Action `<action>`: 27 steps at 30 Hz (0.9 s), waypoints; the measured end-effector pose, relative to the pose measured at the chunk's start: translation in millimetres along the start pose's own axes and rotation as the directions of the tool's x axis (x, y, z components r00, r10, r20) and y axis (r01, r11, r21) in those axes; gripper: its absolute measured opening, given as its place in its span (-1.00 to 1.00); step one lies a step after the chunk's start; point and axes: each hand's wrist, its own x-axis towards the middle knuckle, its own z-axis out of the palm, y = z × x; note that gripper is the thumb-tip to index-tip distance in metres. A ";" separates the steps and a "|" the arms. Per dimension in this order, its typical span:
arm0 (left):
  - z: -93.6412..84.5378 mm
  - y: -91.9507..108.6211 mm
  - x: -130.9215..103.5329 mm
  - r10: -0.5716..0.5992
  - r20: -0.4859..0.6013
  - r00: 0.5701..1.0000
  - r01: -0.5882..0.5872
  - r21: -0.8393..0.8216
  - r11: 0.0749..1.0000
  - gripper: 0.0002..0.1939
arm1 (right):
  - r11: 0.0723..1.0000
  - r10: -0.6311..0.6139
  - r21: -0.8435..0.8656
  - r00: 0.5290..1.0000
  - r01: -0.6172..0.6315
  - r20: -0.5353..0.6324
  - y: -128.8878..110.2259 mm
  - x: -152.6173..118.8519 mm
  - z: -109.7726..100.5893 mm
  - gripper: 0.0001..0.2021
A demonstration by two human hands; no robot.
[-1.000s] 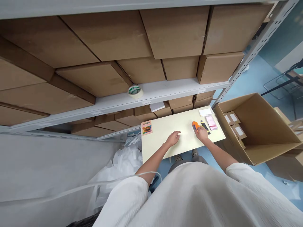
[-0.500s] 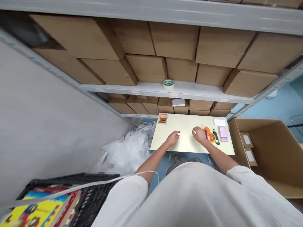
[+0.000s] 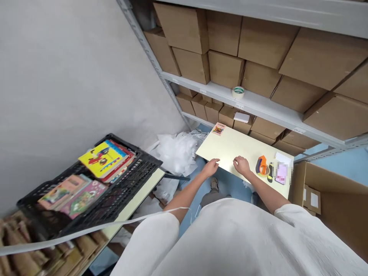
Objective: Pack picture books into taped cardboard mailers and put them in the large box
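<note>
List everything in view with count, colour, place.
Rack: one, grey, right
Cartons: many, brown, on rack
Tape roll: one, white, on rack
Flat item: one, white, on rack
Table: one, cream, right
Booklet: one, pink, table left
Tape dispenser: one, orange, table right
Knife: one, black-yellow, beside dispenser
Card: one, white, table right
Pixelated item: one, pinkish, beside knife
Large carton: one, brown, right
Small boxes: several, brown, inside large carton
Crate: one, black, left
Books: several, multicoloured, in crate
Side table: one, cream, under crate
Packets: several, brown, lower left
Sheeting: heap, white, beside table
Strap: one, white, lower left
Shirt: one, white, bottom
Left hand: one, table edge
Right hand: one, table edge
</note>
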 end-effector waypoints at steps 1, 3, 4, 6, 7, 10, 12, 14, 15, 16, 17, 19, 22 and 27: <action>0.4 -2.1 -7.7 -0.012 -0.016 1.000 0.012 -0.001 1.000 -0.55 | 1.000 -0.020 0.000 1.000 0.020 0.004 -3.4 -1.0 2.1 -0.66; -1.7 -8.1 -21.0 -0.032 -0.050 0.998 0.032 -0.005 0.999 -0.56 | 0.998 -0.060 0.002 0.998 0.060 0.009 -12.4 0.1 4.7 -0.66; -4.2 -12.0 -26.7 -0.042 -0.067 0.997 0.041 -0.007 0.999 -0.56 | 0.997 -0.077 0.003 0.997 0.077 0.013 -18.1 2.3 5.2 -0.66; -11.6 -21.5 -36.2 -0.062 -0.100 0.993 0.061 -0.011 0.998 -0.57 | 0.993 -0.119 0.006 0.993 0.119 0.024 -31.7 9.9 5.0 -0.66; -16.1 -26.9 -40.1 -0.073 -0.115 0.991 0.072 -0.012 0.997 -0.56 | 0.990 -0.141 0.006 0.990 0.141 0.030 -39.7 15.2 4.5 -0.66; -31.7 -46.2 -49.1 -0.111 -0.151 0.982 0.111 -0.010 0.994 -0.54 | 0.977 -0.213 -0.001 0.976 0.213 0.042 -68.1 35.7 4.0 -0.66; -42.7 -61.8 -53.7 -0.142 -0.174 0.974 0.141 -0.019 0.990 -0.54 | 0.965 -0.263 -0.006 0.963 0.264 0.054 -91.1 52.6 5.9 -0.67; -54.0 -80.4 -57.9 -0.179 -0.204 0.963 0.174 -0.043 0.984 -0.53 | 0.950 -0.310 -0.012 0.948 0.312 0.077 -117.5 71.5 10.4 -0.68; -59.8 -90.8 -60.0 -0.199 -0.220 0.955 0.191 -0.059 0.980 -0.53 | 0.943 -0.330 -0.016 0.939 0.333 0.093 -131.8 81.5 13.6 -0.68; -65.6 -102.0 -62.0 -0.219 -0.236 0.947 0.207 -0.076 0.975 -0.53 | 0.935 -0.349 -0.020 0.931 0.353 0.110 -146.6 91.9 17.3 -0.68; -71.4 -113.7 -64.0 -0.238 -0.249 0.939 0.221 -0.093 0.971 -0.53 | 0.927 -0.369 -0.024 0.920 0.375 0.130 -161.7 102.4 21.4 -0.68; -83.3 -138.2 -67.4 -0.271 -0.270 0.924 0.245 -0.126 0.961 -0.52 | 0.907 -0.411 -0.024 0.895 0.421 0.171 -191.6 124.0 30.9 -0.69; -100.3 -173.5 -69.8 -0.321 -0.280 0.905 0.282 -0.171 0.944 -0.53 | 0.880 -0.461 -0.008 0.859 0.474 0.220 -231.8 155.8 47.8 -0.69; -118.0 -216.7 -63.2 -0.403 -0.270 0.874 0.350 -0.225 0.909 -0.49 | 0.874 -0.481 0.076 0.834 0.480 0.270 -275.0 201.3 81.3 -0.68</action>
